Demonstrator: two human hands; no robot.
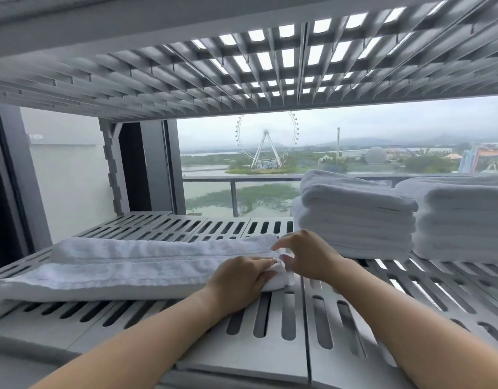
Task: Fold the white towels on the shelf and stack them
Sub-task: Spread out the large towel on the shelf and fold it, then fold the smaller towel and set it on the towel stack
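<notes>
A white towel (135, 265), folded into a long strip, lies across the left half of the grey slatted shelf (273, 327). My left hand (239, 282) grips the strip's right end near its front corner. My right hand (309, 256) pinches the same end a little further back, fingers curled on the cloth. To the right stand two stacks of folded white towels: one stack (354, 217) just behind my right hand, and a second stack (464, 220) at the far right edge.
The slatted underside of the shelf above (242, 60) hangs low over the work area. A grey upright post (113, 167) stands at the back left. Behind the shelf is a window with a balcony railing (233, 192).
</notes>
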